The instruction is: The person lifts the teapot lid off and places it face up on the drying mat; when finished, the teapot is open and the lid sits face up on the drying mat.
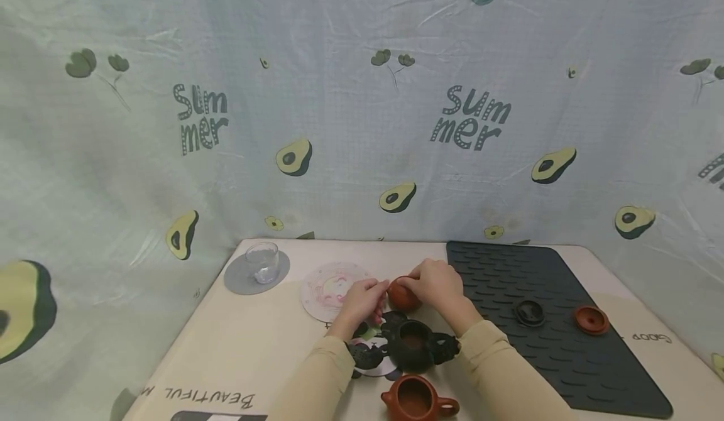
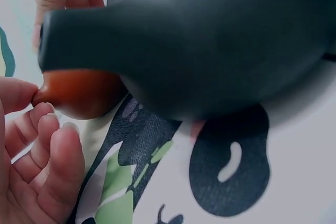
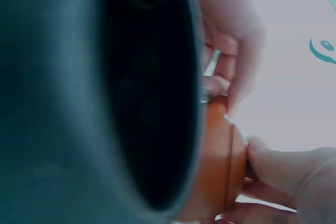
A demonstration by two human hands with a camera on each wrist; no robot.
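Note:
A small reddish-brown clay teapot (image 1: 403, 296) stands at the table's middle, with a hand on each side. The left hand (image 1: 362, 303) pinches its spout tip between thumb and finger, as the left wrist view shows, with the other fingers loosely bent. From the right, the right hand (image 1: 440, 284) pinches the knob on the lid; a thin seam between lid and body shows in the right wrist view. Nearer the person, a lidless black teapot (image 1: 415, 345) stands between the forearms and partly hides the clay teapot (image 2: 86, 95) in both wrist views.
A second reddish teapot (image 1: 415, 399), lidless, stands at the front. On the dark ridged mat (image 1: 498, 270) at right lie a black lid (image 1: 529, 313) and a reddish lid (image 1: 591, 320). A clear glass (image 1: 263, 261) stands on a grey coaster (image 1: 240, 279), left of a pink round mat (image 1: 313, 289).

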